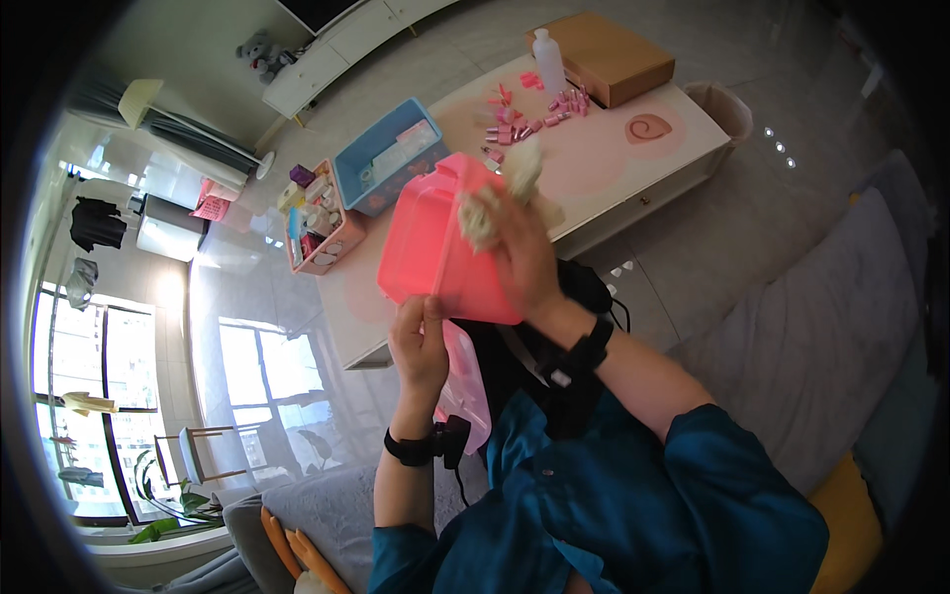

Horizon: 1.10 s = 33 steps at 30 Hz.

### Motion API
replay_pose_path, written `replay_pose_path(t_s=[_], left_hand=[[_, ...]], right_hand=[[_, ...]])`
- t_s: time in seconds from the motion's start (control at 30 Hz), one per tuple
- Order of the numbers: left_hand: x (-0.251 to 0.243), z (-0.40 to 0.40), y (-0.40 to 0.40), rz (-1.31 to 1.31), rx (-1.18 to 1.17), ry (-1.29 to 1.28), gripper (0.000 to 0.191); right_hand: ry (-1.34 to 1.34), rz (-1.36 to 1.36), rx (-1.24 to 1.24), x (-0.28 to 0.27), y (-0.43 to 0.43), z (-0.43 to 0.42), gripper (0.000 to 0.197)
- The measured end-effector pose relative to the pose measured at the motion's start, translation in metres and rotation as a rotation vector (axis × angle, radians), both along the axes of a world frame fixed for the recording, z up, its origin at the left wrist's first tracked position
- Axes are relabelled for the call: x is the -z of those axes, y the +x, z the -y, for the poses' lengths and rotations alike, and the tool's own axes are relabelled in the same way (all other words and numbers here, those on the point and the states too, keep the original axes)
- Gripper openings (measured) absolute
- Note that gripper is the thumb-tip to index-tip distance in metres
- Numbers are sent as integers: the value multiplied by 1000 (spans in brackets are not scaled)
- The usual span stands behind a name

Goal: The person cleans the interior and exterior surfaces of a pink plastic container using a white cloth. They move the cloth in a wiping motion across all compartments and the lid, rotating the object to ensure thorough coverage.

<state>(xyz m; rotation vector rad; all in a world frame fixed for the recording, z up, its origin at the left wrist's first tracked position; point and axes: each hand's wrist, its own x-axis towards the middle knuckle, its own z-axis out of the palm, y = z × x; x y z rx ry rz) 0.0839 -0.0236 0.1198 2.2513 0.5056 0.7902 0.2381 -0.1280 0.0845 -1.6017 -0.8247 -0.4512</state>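
Observation:
A bright pink plastic bin is held tilted on its side above the near part of the coffee table. My left hand pinches the bin's rim at its lower edge. Against the bin's outer wall, my right hand presses a crumpled pale cloth; hand and cloth are slightly blurred. Beneath my left hand, a translucent pink plastic lid or container lies by my lap. Behind the bin, several small pink bottles lie scattered on the tabletop.
A blue bin and a pink basket full of bottles and packets stand at the table's left. Farther back are a translucent white bottle and a brown cardboard box. A wastebasket stands past the table's right end; a grey sofa lies right.

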Motion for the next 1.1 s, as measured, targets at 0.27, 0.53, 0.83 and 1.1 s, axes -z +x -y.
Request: replay_pose_path(t_s=[0.27, 0.53, 0.83, 1.1], left_hand=[[1, -13, -13, 21, -39, -176, 39], [4, -7, -31, 12, -20, -161, 36], [17, -4, -32, 0, -31, -191, 32], [7, 6, -24, 45, 2, -311, 28]], right_hand=[[-131, 118, -285, 43, -69, 18, 51], [144, -412, -197, 18, 39, -14, 42], [60, -166, -112, 1, -20, -5, 45], [-133, 106, -329, 21, -77, 1, 57]])
